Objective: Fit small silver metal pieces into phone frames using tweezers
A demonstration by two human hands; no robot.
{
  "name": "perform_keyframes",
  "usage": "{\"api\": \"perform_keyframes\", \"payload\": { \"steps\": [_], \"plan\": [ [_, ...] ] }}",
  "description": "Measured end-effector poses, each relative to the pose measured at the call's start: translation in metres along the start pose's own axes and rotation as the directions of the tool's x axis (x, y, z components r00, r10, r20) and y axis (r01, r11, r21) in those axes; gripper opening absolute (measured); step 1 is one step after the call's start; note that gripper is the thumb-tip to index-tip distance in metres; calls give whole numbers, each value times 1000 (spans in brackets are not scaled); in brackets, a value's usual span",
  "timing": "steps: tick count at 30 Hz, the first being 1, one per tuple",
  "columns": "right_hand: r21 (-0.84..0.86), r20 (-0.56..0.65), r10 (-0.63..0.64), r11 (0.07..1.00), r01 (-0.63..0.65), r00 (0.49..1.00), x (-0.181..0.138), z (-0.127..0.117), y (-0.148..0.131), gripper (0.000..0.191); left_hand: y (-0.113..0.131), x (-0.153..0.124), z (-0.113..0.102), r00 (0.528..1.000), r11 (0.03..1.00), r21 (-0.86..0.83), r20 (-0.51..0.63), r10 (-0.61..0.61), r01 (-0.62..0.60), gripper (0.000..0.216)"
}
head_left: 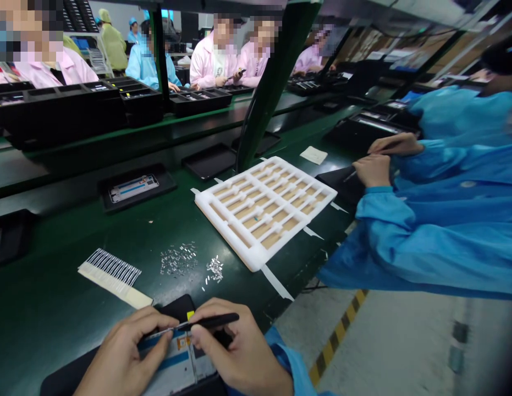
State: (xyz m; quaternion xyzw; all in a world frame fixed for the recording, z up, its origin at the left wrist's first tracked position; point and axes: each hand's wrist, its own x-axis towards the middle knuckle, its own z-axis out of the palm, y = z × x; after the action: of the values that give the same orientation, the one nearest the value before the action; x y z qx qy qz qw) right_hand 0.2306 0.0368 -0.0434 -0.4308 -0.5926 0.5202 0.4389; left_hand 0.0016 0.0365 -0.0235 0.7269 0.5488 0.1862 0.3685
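Note:
My right hand (239, 352) pinches black tweezers (206, 323), their tip pointing left over a flat white and blue part (177, 366) that lies in a black tray (66, 377) at the bench's near edge. My left hand (124, 355) rests on that part with its fingers curled, thumb and forefinger pressed near the tweezer tip. Two small heaps of tiny metal pieces (179, 259) lie just beyond the tray. A strip with black and white stripes (113, 275) lies to their left.
A white foam tray with tan slots (266, 206) sits on the green belt (53, 308) to the right. Black trays (134, 187) ride the belt further back. A neighbour in a blue coat (437, 220) works at the right. People in pink coats sit opposite.

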Motion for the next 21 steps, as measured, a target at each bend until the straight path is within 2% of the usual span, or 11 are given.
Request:
{"api": "perform_keyframes", "payload": {
  "steps": [9,18,21],
  "plan": [
    [-80,-40,-74,994,70,996,-1,1,-4,11,-14,-6,10,999,999,35,-13,-32,33,23],
    [-86,-59,-143,987,138,988,-6,1,-3,13,-6,-7,18,986,997,-11,-146,-77,76,20],
    [-59,-70,-181,982,177,981,-8,1,0,17,-4,-8,17,988,997,-19,-132,-75,73,23]
  ]
}}
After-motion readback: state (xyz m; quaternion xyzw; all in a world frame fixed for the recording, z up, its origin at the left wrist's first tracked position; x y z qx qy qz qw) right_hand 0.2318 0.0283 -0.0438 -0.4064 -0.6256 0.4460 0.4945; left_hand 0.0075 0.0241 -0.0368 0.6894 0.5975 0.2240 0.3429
